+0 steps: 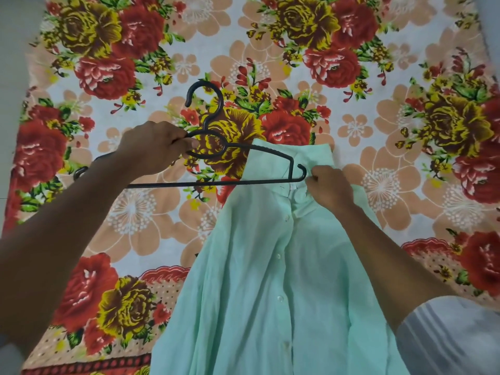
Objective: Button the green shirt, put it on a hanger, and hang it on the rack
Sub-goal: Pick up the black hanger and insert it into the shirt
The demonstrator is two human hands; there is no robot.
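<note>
While the green shirt (270,266) lies buttoned down its front on the floral bedsheet (378,131), I see my left hand (154,150) gripping the black hanger (211,158) near its neck, fingers curled round the loop under the hook. My right hand (328,189) pinches the shirt's collar, just beside the hanger's right tip, which overlaps the collar's edge.

The shirt (270,280) is a pale mint green with small whitish buttons (278,256) down its front. The hanger (216,182) is black. Beneath them, the bedsheet (378,131) is white, printed with red and yellow roses, green leaves and peach blossoms.
</note>
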